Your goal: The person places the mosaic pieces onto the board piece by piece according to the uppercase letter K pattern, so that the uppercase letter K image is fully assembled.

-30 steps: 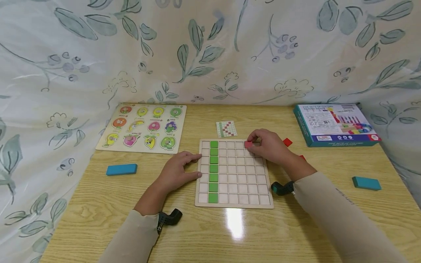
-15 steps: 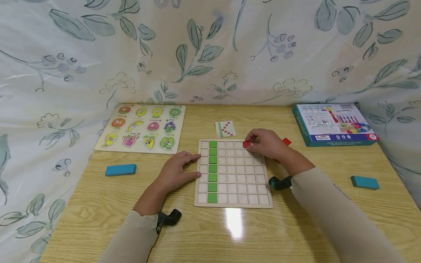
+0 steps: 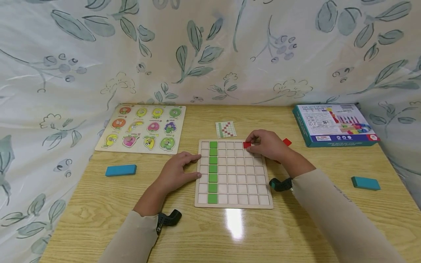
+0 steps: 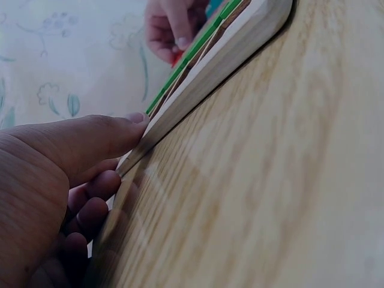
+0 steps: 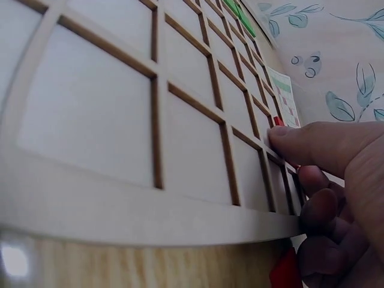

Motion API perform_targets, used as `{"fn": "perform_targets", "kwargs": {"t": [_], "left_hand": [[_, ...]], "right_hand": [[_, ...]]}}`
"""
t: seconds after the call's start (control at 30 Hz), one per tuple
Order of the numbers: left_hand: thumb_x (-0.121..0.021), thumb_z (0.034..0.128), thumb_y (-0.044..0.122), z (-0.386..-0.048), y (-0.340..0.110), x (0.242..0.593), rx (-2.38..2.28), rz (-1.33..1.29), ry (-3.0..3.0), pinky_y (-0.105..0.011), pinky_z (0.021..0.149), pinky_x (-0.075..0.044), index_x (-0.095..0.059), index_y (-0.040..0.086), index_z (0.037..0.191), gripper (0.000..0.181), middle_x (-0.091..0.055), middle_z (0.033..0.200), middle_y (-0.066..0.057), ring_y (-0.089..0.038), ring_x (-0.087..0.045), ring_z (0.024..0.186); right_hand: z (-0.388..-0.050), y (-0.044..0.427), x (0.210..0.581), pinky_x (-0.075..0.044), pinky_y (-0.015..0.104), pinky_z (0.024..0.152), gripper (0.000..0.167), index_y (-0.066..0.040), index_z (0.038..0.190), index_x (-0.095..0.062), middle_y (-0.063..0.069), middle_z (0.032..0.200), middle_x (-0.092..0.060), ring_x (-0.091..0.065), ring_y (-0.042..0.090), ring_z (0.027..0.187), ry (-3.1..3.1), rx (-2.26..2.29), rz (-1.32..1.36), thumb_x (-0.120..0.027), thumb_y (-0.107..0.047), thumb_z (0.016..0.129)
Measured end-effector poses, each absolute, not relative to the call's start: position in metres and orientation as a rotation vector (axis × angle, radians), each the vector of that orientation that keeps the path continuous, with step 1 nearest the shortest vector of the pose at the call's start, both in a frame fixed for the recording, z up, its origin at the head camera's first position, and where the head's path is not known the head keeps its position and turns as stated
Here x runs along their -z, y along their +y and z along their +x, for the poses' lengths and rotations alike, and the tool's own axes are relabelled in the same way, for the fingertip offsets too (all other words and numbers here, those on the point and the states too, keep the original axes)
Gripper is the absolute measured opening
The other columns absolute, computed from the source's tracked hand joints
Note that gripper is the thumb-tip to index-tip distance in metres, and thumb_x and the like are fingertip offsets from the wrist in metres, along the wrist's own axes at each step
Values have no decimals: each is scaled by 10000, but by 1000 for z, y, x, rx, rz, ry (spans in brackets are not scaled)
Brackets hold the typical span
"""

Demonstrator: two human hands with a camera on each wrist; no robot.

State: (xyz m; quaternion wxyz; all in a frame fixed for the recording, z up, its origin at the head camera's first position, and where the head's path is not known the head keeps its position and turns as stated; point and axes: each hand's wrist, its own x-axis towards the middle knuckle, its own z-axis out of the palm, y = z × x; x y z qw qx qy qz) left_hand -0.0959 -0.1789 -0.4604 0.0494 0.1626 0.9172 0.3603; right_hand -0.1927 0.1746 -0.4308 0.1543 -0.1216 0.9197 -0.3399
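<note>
A square wooden grid board (image 3: pixel 232 205) lies flat on the table, with a column of green tiles (image 3: pixel 213 169) in its second column from the left. In the head view, a red tile (image 3: pixel 247 145) sits at a top-row cell toward the right. My right hand (image 3: pixel 268 145) pinches that tile between thumb and forefinger; the right wrist view shows only a sliver of red by the thumb. My left hand (image 3: pixel 177 171) touches the board's left edge with thumb and forefinger extended and spread apart. A small pattern card (image 3: pixel 226 129) lies behind the board.
More red tiles (image 3: pixel 287 142) lie right of the board, partly hidden by my right hand. A fruit puzzle board (image 3: pixel 141 128) stands back left and a boxed toy set (image 3: pixel 335 124) back right. Blue blocks lie at left (image 3: pixel 120 170) and right (image 3: pixel 365 183).
The red tile, paler and glinting a second ago, now looks a deeper red at the top-row cell, still between my right fingers. My left hand stays at the board's edge.
</note>
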Motion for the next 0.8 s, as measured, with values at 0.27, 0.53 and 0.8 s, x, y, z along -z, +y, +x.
{"fn": "perform_targets", "kwargs": {"t": [0.27,0.53,0.8], "left_hand": [[-896,881,295,-97,-178,461,-1090,497,2792,-490,1034,-481,-685,170,1465,633,-675,1242,-28,-250,-618,1186],[-896,884,296,-96,-178,462,-1098,495,2788,-489,1026,-485,-684,168,1465,632,-679,1237,-28,-245,-621,1174],[-900,879,291,-96,-179,462,-1102,502,2796,-491,1025,-489,-690,166,1458,629,-679,1243,-34,-250,-624,1181]], "right_hand": [[-185,179,435,-479,518,1039,266,-95,1210,-741,108,1247,-664,-583,317,1155,2691,993,-399,-817,-158,963],[-176,184,430,-515,428,798,290,-128,1243,-745,77,1268,-654,-583,295,957,2744,1074,-397,-807,-172,962],[-170,200,431,-496,385,722,266,-134,1236,-751,79,1214,-666,-566,262,884,2810,1029,-361,-792,-192,979]]}}
